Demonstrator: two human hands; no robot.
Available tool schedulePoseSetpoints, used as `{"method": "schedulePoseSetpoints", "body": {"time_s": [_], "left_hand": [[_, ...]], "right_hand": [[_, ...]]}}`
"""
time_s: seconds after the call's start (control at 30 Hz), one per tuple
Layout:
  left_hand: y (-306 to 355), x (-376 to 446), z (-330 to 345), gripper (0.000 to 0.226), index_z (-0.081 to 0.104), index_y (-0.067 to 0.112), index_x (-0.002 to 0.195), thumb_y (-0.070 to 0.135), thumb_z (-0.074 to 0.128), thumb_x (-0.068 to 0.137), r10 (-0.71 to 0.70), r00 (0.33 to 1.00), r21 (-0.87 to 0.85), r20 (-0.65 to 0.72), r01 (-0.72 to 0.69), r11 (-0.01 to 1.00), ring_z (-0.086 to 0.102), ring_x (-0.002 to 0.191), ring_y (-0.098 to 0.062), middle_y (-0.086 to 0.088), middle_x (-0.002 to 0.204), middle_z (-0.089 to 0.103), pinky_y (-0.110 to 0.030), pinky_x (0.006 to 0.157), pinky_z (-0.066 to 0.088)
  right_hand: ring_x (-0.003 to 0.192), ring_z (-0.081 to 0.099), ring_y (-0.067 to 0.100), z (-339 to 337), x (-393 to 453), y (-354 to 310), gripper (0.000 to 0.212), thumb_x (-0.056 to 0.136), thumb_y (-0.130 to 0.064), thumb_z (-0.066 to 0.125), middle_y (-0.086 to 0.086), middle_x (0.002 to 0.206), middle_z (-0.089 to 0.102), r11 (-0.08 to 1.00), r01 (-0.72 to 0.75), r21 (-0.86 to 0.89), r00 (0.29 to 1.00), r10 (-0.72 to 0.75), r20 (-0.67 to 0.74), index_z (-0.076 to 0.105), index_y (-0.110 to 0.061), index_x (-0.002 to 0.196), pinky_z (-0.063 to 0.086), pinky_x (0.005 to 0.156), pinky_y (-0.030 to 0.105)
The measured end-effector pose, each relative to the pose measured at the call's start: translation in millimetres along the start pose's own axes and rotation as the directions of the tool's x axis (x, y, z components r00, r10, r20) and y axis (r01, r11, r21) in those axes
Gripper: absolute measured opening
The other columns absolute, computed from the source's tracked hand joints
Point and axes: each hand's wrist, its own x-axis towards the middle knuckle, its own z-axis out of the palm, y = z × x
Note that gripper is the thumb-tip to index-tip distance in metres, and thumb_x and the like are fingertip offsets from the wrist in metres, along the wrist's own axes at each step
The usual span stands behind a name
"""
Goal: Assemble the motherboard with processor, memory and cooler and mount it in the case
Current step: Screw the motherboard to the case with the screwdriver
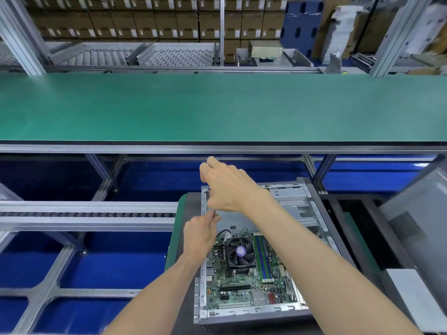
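An open grey metal case (297,204) lies flat on a dark carrier plate (188,206). Inside its near half sits the green motherboard (242,293), carrying a black cooler fan (240,252) and blue and green memory sticks (262,257) to the fan's right. My right hand (227,187) hovers over the case's far left corner with its fingers curled round the top of a thin tool, probably a screwdriver. My left hand (200,235) pinches the tool's thin dark shaft (214,213) just below, near the case's left wall. The tool's tip is hidden.
A wide green conveyor belt (217,107) runs across behind the case. A roller rail (84,215) lies to the left over blue flooring. A grey perforated case panel (416,221) stands at the right. Stacked cardboard boxes (145,22) fill the background.
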Motion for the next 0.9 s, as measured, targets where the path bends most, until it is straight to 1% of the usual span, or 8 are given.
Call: {"method": "schedulePoseSetpoints", "body": {"time_s": [0.2, 0.3, 0.37, 0.5, 0.6, 0.7, 0.83, 0.9], "left_hand": [[0.3, 0.7, 1.4, 0.029, 0.064, 0.017, 0.092, 0.038, 0.048, 0.103, 0.013, 1.000, 0.023, -0.020, -0.012, 1.000, 0.056, 0.057, -0.029, -0.002, 0.059, 0.059, -0.036, 0.055, 0.038], [-1.9, 1.0, 2.6, 0.026, 0.064, 0.016, 0.095, 0.034, 0.048, 0.104, 0.025, 0.999, 0.044, -0.028, -0.024, 0.999, 0.058, 0.059, -0.032, -0.007, 0.062, 0.063, -0.035, 0.055, 0.031], [-3.0, 1.6, 3.6, 0.026, 0.064, 0.016, 0.096, 0.034, 0.047, 0.104, 0.021, 0.999, 0.052, -0.028, -0.019, 0.998, 0.058, 0.059, -0.032, -0.007, 0.063, 0.063, -0.035, 0.054, 0.031], [-2.6, 2.1, 5.4, 0.027, 0.065, 0.018, 0.094, 0.036, 0.047, 0.103, 0.028, 0.999, 0.046, -0.018, -0.028, 0.999, 0.060, 0.060, -0.031, -0.004, 0.065, 0.066, -0.034, 0.055, 0.035], [-3.5, 1.5, 5.3, 0.026, 0.063, 0.017, 0.094, 0.034, 0.046, 0.104, 0.036, 0.999, 0.077, -0.023, -0.034, 0.996, 0.058, 0.059, -0.034, -0.006, 0.063, 0.064, -0.036, 0.055, 0.032], [-4.0, 2.8, 6.2, 0.024, 0.063, 0.016, 0.096, 0.032, 0.046, 0.104, 0.045, 0.998, 0.098, -0.032, -0.041, 0.994, 0.060, 0.061, -0.035, -0.008, 0.065, 0.065, -0.035, 0.056, 0.028], [-5.0, 2.7, 6.8, 0.026, 0.066, 0.020, 0.099, 0.035, 0.046, 0.104, 0.060, 0.998, 0.094, -0.024, -0.058, 0.994, 0.062, 0.064, -0.034, -0.006, 0.070, 0.069, -0.034, 0.056, 0.033], [-4.9, 2.1, 7.2, 0.028, 0.067, 0.021, 0.100, 0.037, 0.045, 0.104, 0.065, 0.998, 0.100, -0.024, -0.062, 0.993, 0.063, 0.064, -0.033, -0.006, 0.071, 0.069, -0.033, 0.056, 0.033]], "right_hand": [[0.068, 0.043, 0.026, 7.5, -1.8, -1.4, 0.028, 0.097, -0.038, 0.053, 0.000, 0.083, 0.042, 0.979, -0.097, -0.180, 0.991, 0.078, -0.111, 0.041, -0.013, 0.096, 0.030, 0.059, 0.036], [0.070, 0.051, 0.028, 2.4, 0.3, -1.4, 0.028, 0.078, -0.021, 0.063, 0.002, 0.094, 0.045, 0.999, -0.029, -0.024, 0.999, 0.028, -0.026, 0.044, -0.013, 0.097, 0.031, 0.055, 0.034], [0.075, 0.052, 0.029, 2.8, 0.3, -2.9, 0.027, 0.080, -0.015, 0.063, 0.002, 0.095, 0.048, 1.000, -0.027, -0.010, 1.000, 0.027, -0.014, 0.044, -0.013, 0.099, 0.032, 0.057, 0.035], [0.069, 0.042, 0.027, 9.3, 0.0, -6.0, 0.026, 0.100, -0.037, 0.052, 0.001, 0.081, 0.040, 0.970, -0.115, -0.215, 0.986, 0.085, -0.143, 0.042, -0.013, 0.095, 0.032, 0.060, 0.036], [0.063, 0.043, 0.024, 5.8, 0.2, -3.5, 0.027, 0.084, -0.026, 0.063, 0.000, 0.088, 0.039, 0.996, -0.049, -0.077, 0.996, 0.043, -0.074, 0.040, -0.012, 0.089, 0.029, 0.053, 0.033], [0.073, 0.050, 0.027, 0.6, 1.0, -0.6, 0.026, 0.074, -0.008, 0.062, 0.003, 0.097, 0.046, 0.996, 0.016, 0.087, 0.999, -0.020, 0.044, 0.046, -0.012, 0.093, 0.039, 0.057, 0.037], [0.070, 0.046, 0.029, 7.7, 2.0, 2.4, 0.027, 0.100, -0.031, 0.052, 0.001, 0.074, 0.036, 0.978, -0.100, -0.183, 0.991, 0.080, -0.110, 0.035, -0.013, 0.090, 0.032, 0.058, 0.036], [0.066, 0.041, 0.027, 8.1, 2.4, 2.6, 0.033, 0.099, -0.040, 0.051, -0.001, 0.068, 0.029, 0.963, -0.126, -0.240, 0.987, 0.096, -0.131, 0.038, -0.012, 0.088, 0.029, 0.056, 0.035]]}}
